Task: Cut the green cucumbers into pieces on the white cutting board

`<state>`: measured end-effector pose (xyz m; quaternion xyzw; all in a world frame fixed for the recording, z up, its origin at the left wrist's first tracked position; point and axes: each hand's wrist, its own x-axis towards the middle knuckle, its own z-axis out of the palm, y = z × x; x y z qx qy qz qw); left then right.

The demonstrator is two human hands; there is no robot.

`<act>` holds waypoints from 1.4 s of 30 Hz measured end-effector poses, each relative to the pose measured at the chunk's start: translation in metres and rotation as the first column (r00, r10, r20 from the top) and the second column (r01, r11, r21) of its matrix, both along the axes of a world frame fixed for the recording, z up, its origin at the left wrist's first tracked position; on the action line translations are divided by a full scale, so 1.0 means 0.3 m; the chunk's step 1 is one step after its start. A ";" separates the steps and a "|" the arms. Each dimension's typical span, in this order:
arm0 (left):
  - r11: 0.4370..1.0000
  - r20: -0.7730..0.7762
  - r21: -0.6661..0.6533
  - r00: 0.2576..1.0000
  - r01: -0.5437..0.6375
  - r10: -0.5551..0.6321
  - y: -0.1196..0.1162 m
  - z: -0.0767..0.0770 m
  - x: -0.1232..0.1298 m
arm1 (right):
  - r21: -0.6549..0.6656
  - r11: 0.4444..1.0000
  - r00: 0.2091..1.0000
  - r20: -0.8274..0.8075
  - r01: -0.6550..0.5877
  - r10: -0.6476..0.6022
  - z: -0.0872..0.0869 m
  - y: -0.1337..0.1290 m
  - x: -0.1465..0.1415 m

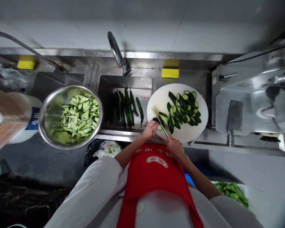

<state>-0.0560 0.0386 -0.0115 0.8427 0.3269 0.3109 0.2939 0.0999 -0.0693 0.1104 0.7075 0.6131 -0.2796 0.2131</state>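
On a round white cutting board (156,91) my right hand (175,146) is wrapped round the handle of a kitchen knife (161,123). The blade points up and left across the board. My left hand (150,129) is closed on a cucumber (160,127) at the board's lower left edge, just left of the blade; most of that cucumber is hidden by the fingers. Cut cucumber slices (180,109) lie heaped to the right of the knife. Whole cucumbers (128,107) rest in the sink left of the board.
A large steel bowl (47,126) of pale green cut pieces (79,117) stands left of the sink (142,83). A faucet (117,53) arches over the sink. Behind the board lies a yellow sponge (170,73). A metal slicing machine (247,98) stands at right. Plastic bags (108,148) hang below the counter.
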 end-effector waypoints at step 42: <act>0.997 0.117 -0.060 0.991 -0.057 0.063 -0.032 -0.049 -0.025 | -0.051 0.998 0.999 -0.011 0.048 -0.049 0.002 0.076 -0.037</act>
